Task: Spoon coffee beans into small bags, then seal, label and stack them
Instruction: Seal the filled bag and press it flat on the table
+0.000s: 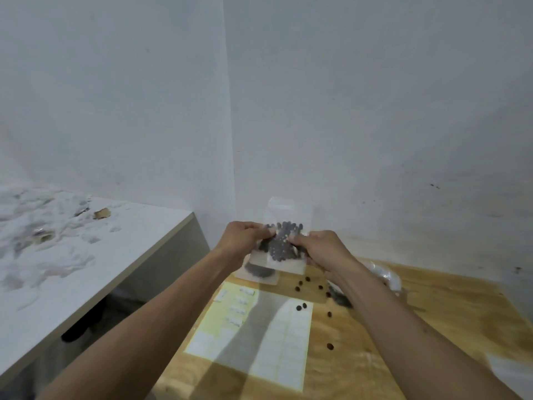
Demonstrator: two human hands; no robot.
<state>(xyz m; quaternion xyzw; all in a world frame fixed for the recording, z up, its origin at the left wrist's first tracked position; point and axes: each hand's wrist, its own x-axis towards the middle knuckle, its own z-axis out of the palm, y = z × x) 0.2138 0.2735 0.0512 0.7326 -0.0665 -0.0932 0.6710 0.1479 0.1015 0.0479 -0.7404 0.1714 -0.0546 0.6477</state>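
Here the wooden table (pixel 432 327) is taken as landmark. Above its far edge a clear bag of coffee beans (pixel 284 241) is held upright, long axis vertical, pinched between left hand (pixel 245 238) and right hand (pixel 324 246), both equally near. Below it, label sheets (pixel 259 327) and loose beans (pixel 301 306) are scattered.

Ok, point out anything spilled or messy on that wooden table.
Loose coffee beans lie scattered on the wooden table, some on the label sheet, below the bag both hands pinch: left hand, right hand. They look spilled.
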